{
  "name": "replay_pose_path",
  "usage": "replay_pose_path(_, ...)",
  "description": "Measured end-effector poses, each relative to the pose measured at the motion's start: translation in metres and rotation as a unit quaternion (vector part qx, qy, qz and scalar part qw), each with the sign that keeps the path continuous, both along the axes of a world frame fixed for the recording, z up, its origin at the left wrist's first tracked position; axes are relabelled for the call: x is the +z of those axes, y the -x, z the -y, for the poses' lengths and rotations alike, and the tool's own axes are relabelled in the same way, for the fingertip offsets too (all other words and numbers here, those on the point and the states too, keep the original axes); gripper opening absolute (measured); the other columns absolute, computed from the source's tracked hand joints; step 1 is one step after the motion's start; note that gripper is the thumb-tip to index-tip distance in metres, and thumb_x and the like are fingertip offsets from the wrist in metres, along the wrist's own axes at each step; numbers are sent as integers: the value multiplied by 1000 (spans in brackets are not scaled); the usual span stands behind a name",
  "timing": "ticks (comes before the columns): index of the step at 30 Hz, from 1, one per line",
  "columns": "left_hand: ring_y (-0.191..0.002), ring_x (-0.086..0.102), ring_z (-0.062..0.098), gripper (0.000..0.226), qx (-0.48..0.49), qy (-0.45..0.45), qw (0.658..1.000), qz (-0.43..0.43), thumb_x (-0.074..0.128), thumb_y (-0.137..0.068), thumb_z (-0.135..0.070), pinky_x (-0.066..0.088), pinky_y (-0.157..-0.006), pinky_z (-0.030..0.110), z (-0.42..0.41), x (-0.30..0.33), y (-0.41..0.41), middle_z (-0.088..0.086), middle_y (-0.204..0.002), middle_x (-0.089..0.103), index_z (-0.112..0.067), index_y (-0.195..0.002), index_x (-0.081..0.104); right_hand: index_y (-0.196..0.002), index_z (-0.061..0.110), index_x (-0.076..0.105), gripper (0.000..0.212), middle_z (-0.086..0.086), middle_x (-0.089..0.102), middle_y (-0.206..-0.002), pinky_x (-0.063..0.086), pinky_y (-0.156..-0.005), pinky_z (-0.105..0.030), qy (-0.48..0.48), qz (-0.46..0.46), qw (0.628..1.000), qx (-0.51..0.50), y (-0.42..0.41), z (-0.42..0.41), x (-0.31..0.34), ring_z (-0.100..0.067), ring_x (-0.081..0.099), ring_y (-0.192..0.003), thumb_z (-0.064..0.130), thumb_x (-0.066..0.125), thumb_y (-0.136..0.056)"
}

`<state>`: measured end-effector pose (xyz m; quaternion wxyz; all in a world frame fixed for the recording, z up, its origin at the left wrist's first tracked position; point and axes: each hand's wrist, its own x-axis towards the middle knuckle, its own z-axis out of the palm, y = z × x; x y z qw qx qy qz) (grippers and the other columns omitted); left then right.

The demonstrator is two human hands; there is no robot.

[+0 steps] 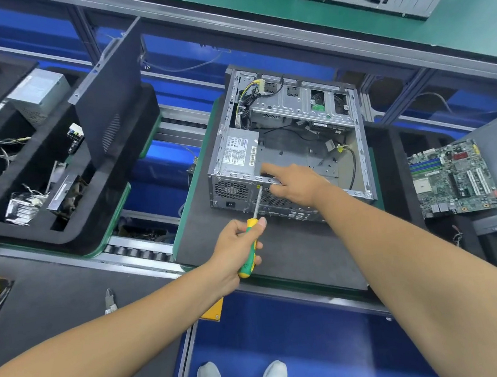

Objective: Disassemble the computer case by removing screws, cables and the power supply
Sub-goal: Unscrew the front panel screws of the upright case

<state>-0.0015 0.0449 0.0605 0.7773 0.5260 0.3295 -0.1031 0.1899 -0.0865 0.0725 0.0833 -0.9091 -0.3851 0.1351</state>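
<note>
While the computer case [289, 141] lay open on its side on the dark mat [285, 255], the left hand [241, 244] had its fingers wrapped tight around the green-and-yellow handle of a screwdriver [254, 237], whose shaft ran up to a screw at the case's rear panel, just beside the power supply [239, 154]. That supply sat in the case's near left corner. The right hand [296, 186] rested on the case's rear top edge, index finger stretched out, the others curled over the rim. Cables [246, 102] bunched in the case's far left corner. A motherboard [454, 179] lay right of the case, well apart.
</note>
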Motion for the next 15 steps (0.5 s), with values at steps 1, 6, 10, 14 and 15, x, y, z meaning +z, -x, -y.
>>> replay_pose_path(1,-60,57,12,40,3,-1,1000,3,78,-89,-40,49,-48,24,-1,-1,0,11,-85,55,-11,-98,52,-131,42,39,46,2,46,-61,28,-52,-31,2,1,1000,0,0,0,0,-20,49,-57,40,40,-85)
replay_pose_path(6,-79,76,12,47,-15,4,1000,21,72,-93,-42,63,-62,31,-2,-1,3,11,-96,66,2,-109,63,-127,37,40,39,1,46,-62,29,-52,-31,3,4,1000,3,-1,1,0,-19,48,-57,36,45,-89)
replay_pose_path(10,-90,78,16,45,-47,12,999,22,56,-100,-50,64,-73,37,-1,1,5,7,-101,71,-10,-110,73,-125,39,39,37,1,48,-63,29,-52,-31,5,9,1000,4,0,0,0,-21,49,-58,39,42,-87)
replay_pose_path(14,-71,72,12,55,-48,38,998,-3,41,-105,-56,59,-62,30,-2,2,4,-2,-83,65,-16,-106,78,-127,40,39,40,3,48,-62,28,-51,-30,4,9,1000,1,-1,1,-1,-20,49,-57,41,41,-87)
replay_pose_path(15,-63,65,11,55,-49,57,997,-8,41,-105,-56,53,-56,26,-4,2,3,-4,-78,62,-15,-107,78,-128,40,40,41,3,48,-61,27,-50,-30,2,11,1000,1,-1,0,-1,-19,49,-56,41,41,-87)
